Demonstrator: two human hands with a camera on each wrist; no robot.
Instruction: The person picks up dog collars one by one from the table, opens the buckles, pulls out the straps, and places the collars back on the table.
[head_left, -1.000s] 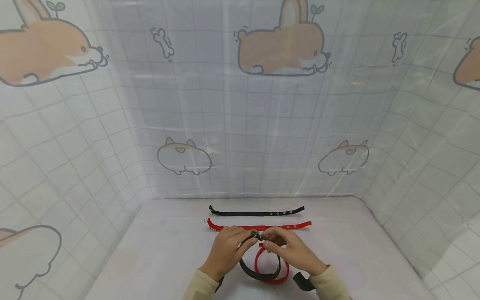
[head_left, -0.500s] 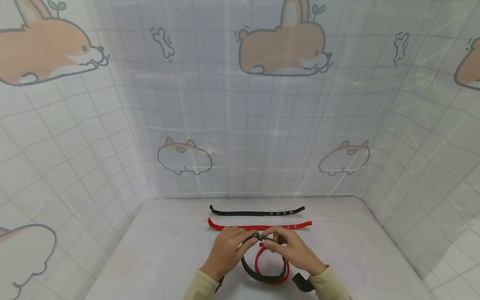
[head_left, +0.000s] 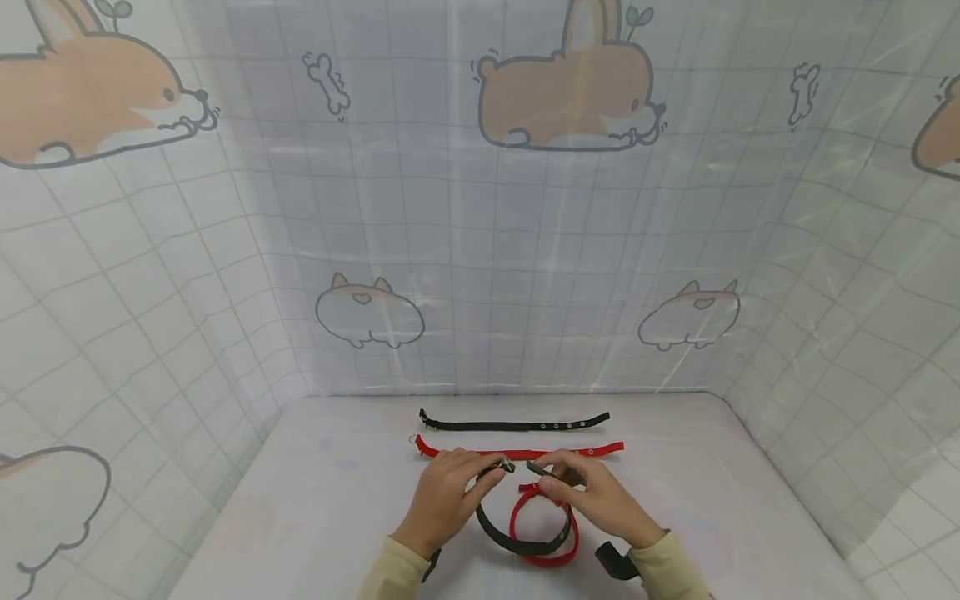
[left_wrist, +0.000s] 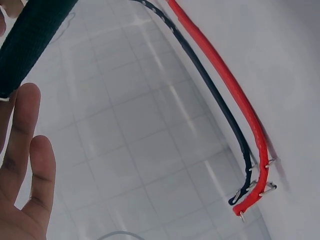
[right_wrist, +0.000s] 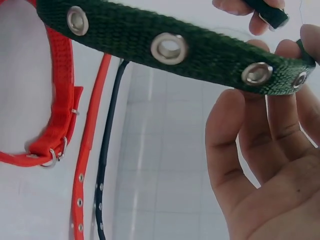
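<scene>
A dark green webbing collar (head_left: 517, 546) with metal eyelets hangs in a loop between both hands, its two ends a small gap apart. My left hand (head_left: 448, 493) pinches the end with the metal buckle. The other end, with the eyelets, is pinched between thumb and fingers of my right hand (head_left: 600, 498). In the right wrist view the green strap (right_wrist: 210, 56) runs across to the right fingertips. The left wrist view shows part of the green band (left_wrist: 37, 40) above the left fingers; the left grip itself is mostly out of that view.
Under the green loop lies a red collar (head_left: 555, 562) fastened into a ring. Farther back, a straight red collar (head_left: 603, 451) and a straight black collar (head_left: 487, 427) lie side by side on the white table (head_left: 322, 500). A patterned curtain (head_left: 495, 225) encloses the table's back and sides.
The eyelet end has come out of the buckle. My hands have moved slightly apart, the right one rightward, leaving a gap between the green collar's ends. The other collars stay put.
</scene>
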